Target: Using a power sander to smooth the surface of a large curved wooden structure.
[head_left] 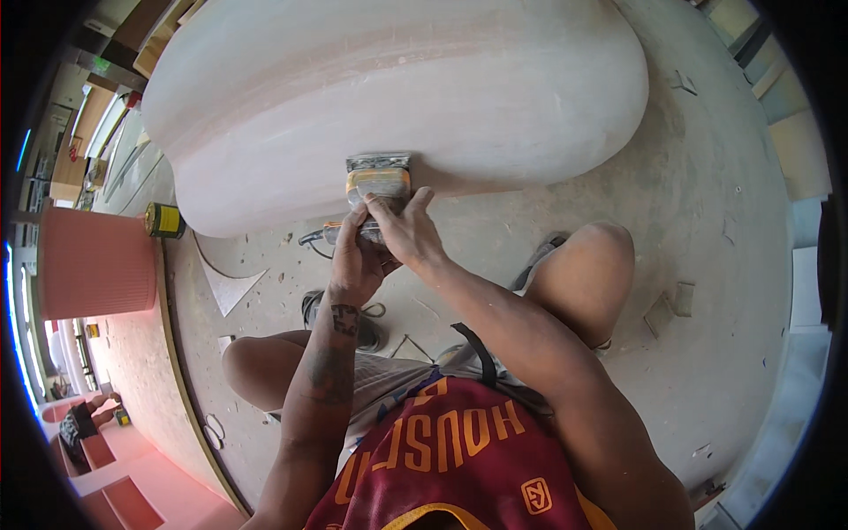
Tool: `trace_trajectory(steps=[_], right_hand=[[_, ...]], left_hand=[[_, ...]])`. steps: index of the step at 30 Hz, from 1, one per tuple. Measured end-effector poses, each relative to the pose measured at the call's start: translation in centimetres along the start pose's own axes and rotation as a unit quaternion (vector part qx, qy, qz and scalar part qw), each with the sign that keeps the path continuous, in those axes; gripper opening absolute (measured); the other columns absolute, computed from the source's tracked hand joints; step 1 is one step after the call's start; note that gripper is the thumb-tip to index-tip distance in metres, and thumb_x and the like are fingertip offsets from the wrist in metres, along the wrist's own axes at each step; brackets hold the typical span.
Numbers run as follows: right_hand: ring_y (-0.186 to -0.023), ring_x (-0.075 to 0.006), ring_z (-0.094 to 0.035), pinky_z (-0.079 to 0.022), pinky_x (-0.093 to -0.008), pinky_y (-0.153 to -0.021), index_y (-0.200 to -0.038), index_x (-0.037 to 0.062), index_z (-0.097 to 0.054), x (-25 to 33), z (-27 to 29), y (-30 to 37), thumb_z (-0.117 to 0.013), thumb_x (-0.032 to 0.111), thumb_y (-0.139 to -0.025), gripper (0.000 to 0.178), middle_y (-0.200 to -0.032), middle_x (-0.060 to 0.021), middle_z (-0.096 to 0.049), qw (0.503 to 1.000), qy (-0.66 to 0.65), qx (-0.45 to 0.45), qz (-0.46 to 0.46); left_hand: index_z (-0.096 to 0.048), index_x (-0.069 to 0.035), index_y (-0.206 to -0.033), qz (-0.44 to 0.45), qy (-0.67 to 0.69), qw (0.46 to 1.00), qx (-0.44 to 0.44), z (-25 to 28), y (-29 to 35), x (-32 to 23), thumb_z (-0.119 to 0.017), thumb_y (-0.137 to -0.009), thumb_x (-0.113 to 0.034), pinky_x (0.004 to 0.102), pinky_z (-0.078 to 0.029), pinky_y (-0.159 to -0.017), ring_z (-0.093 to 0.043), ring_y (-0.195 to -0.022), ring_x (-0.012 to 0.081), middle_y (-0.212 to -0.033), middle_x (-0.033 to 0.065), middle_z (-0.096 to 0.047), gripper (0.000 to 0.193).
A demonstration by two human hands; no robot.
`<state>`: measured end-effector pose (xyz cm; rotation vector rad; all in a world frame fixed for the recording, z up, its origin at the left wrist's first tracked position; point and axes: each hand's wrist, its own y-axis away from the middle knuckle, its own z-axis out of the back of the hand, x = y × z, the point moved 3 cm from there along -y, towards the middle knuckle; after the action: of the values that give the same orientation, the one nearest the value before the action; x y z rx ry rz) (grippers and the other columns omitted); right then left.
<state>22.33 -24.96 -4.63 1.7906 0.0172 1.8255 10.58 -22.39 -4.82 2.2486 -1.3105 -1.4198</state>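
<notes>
A dusty electric sander with a grey body and orange trim has its flat pad against the lower side of a large, smooth, rounded form, pale pinkish white. My right hand presses on the sander's body, fingers laid over it from behind. Around the sander's rear handle, my left hand is closed, its palm partly beneath. A dark power cord comes off to the left of the handle. The pad's contact edge is partly hidden by the tool.
My bent knees flank the work over a dusty grey floor. A pale curved offcut lies at left, small scraps at right. Further left stand a can, a pink ribbed cylinder and a pink panel; another person is beyond.
</notes>
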Motion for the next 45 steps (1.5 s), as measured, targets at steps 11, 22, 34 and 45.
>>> trace_trajectory(steps=[11,22,34,45], right_hand=[[-0.112,-0.0276,-0.057,-0.047,-0.0391,-0.098,-0.132,-0.005,-0.037,-4.2,15.5,4.2,-0.076,0.049,-0.088,0.08,-0.121,-0.0207,-0.055,0.912,-0.239,-0.333,0.02],[-0.098,-0.0241,-0.063,-0.06,-0.0387,-0.075,-0.116,0.0006,-0.038,-3.6,19.4,2.5,-0.08,0.02,-0.085,0.056,-0.114,-0.0151,-0.054,0.817,-0.343,-0.455,0.093],[-0.107,-0.0235,-0.059,-0.056,-0.0384,-0.088,-0.123,0.0023,-0.038,-2.9,19.2,2.9,-0.081,0.018,-0.085,0.06,-0.119,-0.0143,-0.051,0.838,-0.258,-0.468,0.112],[-0.114,-0.0328,-0.053,-0.049,-0.0473,-0.094,-0.131,-0.0001,-0.044,1.1,16.7,3.8,-0.088,0.013,-0.072,0.074,-0.124,-0.0192,-0.046,0.836,0.183,-0.432,0.283]], left_hand=[[-0.058,-0.012,-0.129,-0.021,0.05,0.99,0.134,-16.7,-5.7,10.0,-0.051,-0.102,-0.055,0.0303,-0.052,-0.083,-0.063,-0.094,0.0132,-0.109,0.002,-0.065,0.051],[-0.048,-0.002,-0.147,-0.016,-0.338,0.901,0.272,-12.7,-2.4,7.2,-0.071,-0.089,-0.058,0.0395,-0.048,-0.103,-0.058,-0.124,0.0265,-0.146,0.0201,-0.053,0.084],[-0.015,-0.03,-0.163,-0.379,-0.795,0.449,-0.15,-4.5,-8.8,-8.4,-0.081,-0.061,-0.075,0.0678,-0.005,-0.121,-0.002,-0.155,0.0449,-0.168,0.0222,-0.009,0.129],[-0.025,-0.032,-0.161,-0.374,-0.825,0.386,-0.172,-2.2,-5.4,-9.2,-0.078,-0.074,-0.067,0.0665,-0.012,-0.121,-0.016,-0.154,0.0408,-0.166,0.0165,-0.021,0.107]])
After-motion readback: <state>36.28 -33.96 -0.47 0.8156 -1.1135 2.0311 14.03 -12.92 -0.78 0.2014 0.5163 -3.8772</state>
